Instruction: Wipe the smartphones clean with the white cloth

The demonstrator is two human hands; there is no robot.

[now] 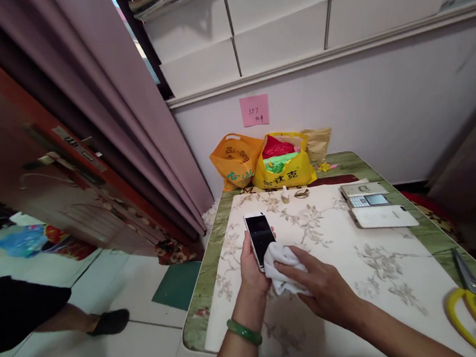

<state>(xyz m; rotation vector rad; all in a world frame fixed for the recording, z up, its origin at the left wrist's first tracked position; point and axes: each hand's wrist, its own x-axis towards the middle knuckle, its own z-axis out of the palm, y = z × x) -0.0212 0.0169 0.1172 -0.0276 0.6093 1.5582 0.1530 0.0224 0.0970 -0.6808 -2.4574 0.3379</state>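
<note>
My left hand (252, 264) is wrapped round a white smartphone (260, 232) with its dark screen facing up. A green bangle circles that wrist. A bunched white cloth (282, 267) is gripped in my right hand (321, 282) and touches the phone's lower right part, covering that corner. Both hands are above a table (212, 259) spread with a white floral sheet. Beyond the phone stand a small bottle (285, 195) and a folded pair of glasses (302, 193).
Several phones lie at the right, among them a white one (385, 216) and a keypad phone (368, 200). Large scissors (470, 296) rest at the near right edge. An orange bag (236, 159) and a yellow bag (285, 168) stand at the back. Another person's leg (66, 321) shows at left.
</note>
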